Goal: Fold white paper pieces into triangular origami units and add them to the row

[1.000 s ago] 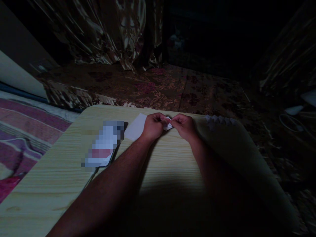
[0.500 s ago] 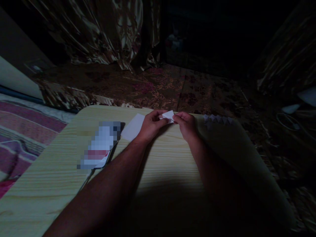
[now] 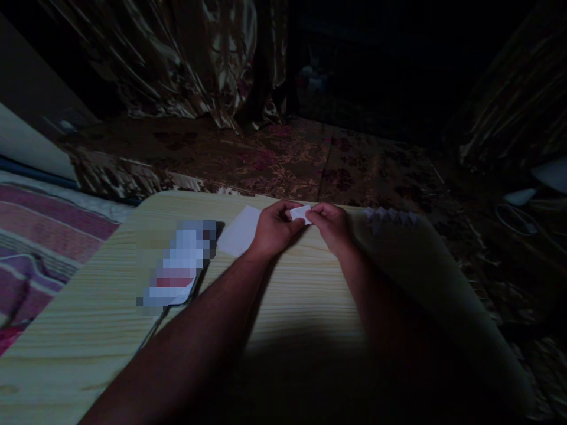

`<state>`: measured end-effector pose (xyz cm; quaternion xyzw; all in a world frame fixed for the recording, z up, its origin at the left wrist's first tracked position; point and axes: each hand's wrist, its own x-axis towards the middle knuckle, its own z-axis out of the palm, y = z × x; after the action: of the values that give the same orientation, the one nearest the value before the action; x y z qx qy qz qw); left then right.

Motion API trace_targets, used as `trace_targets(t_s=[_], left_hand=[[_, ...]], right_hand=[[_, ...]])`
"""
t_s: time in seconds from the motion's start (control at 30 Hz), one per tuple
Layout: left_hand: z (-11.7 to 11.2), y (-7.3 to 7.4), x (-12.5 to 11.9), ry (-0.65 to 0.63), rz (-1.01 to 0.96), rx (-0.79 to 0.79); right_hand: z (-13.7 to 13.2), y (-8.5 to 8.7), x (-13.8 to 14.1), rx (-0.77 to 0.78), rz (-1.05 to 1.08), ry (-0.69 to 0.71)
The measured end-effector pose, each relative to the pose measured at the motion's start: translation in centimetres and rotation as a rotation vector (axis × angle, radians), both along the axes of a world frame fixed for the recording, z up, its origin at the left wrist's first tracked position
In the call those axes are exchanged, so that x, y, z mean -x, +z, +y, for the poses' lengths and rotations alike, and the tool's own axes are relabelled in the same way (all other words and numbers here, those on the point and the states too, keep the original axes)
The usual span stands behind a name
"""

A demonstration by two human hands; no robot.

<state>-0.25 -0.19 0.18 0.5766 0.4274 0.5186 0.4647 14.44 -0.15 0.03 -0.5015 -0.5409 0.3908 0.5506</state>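
A small piece of folded white paper point(image 3: 300, 214) is held between my two hands near the table's far edge. My left hand point(image 3: 275, 227) pinches its left side, with the thumb along the near edge. On its right side, the thumb and fingers of my right hand point(image 3: 329, 224) are closed on the paper. Flat on the table beside my left hand lies a white paper sheet point(image 3: 239, 230), partly covered by that hand. Several small folded paper pieces point(image 3: 392, 215) stand in a row to the right of my right hand, dim in shadow.
On the left of the pale wooden table point(image 3: 305, 289) lies a phone-like device point(image 3: 181, 260), its screen blurred, with a cable point(image 3: 150, 332) running from it. A striped bedspread point(image 3: 48, 236) is at the left. Patterned curtains point(image 3: 212, 59) hang beyond the table.
The paper between my hands has gone from a raised, pointed shape to a flatter, narrow rectangle. My hands have shifted slightly, both still gripping it.
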Motion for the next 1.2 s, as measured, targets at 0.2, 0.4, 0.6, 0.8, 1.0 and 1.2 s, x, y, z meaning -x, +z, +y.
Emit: trace_targets(t_s=[0.2, 0.4, 0.6, 0.8, 1.0, 1.2], left_hand=[[-0.22, 0.06, 0.01, -0.079, 0.044, -0.015], [-0.01, -0.28, -0.08, -0.062, 0.026, 0.034], [0.07, -0.34, -0.17, -0.016, 0.003, 0.060], [0.04, -0.10, -0.12, -0.010, 0.008, 0.081], [-0.07, 0.19, -0.09, -0.003, 0.042, 0.064], [-0.03, 0.22, -0.15, -0.013, 0.020, 0.094]], right_hand=[[0.11, -0.28, -0.13, -0.012, 0.029, 0.053], [0.26, -0.43, -0.22, 0.008, 0.030, 0.031], [0.21, -0.31, -0.24, 0.018, 0.032, 0.039], [0.27, -0.46, -0.20, 0.006, 0.072, 0.048], [0.20, -0.29, 0.05, -0.060, 0.139, 0.031], [0.12, -0.43, 0.10, -0.082, 0.078, 0.020]])
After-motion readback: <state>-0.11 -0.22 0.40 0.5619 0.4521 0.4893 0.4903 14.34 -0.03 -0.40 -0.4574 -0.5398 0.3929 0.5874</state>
